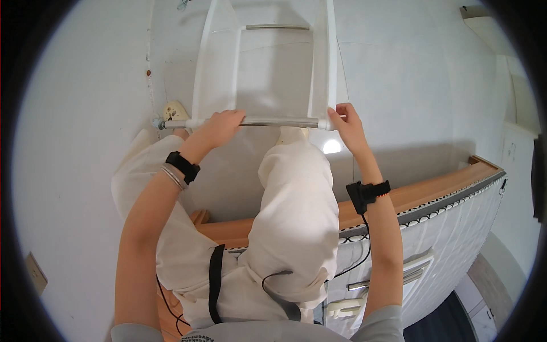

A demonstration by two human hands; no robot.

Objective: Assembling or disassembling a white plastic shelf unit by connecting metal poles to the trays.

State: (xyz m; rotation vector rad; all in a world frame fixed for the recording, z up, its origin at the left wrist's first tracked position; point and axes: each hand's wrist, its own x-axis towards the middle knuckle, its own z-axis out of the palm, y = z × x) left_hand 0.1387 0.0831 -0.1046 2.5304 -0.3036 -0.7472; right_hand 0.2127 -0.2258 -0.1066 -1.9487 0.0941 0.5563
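Note:
A white wall rack [216,62] with side panels hangs on the white wall above me. A metal rod [279,122] runs across its lower end. My left hand [219,126] is closed around the left part of this rod, near the rack's left panel. My right hand [345,119] grips the rod's right end at the white end cap beside the right panel [331,57]. A second, shorter metal bar [277,27] crosses the rack higher up. Both wrists wear black bands. My knees in cream trousers [299,205] are raised below the rod.
A wooden countertop edge [433,191] runs right, with white tiled cabinet fronts [456,239] and drawer handles below it. A cream wall socket [174,109] sits left of the rod's end. Another outlet plate [36,273] is low on the left wall.

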